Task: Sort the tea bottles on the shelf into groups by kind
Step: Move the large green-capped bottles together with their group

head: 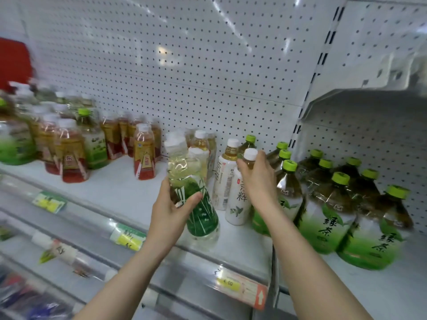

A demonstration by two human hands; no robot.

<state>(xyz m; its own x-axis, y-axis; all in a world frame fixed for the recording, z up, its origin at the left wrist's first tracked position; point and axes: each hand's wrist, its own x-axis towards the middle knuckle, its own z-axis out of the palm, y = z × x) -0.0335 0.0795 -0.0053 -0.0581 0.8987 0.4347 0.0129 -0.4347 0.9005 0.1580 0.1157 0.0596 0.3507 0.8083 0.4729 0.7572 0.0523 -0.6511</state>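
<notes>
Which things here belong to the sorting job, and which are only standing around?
Part of the job:
- left hand holding the clear bottle with green label
- right hand on the white-label bottle
- green-cap tea bottles
- red-label tea bottles

Not part of it:
- price tags on the shelf edge
- pegboard back wall

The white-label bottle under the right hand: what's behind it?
Behind the white-label bottle, gripped by the right hand, stands a matching bottle and a green-capped one. Anything lower is hidden.
</notes>
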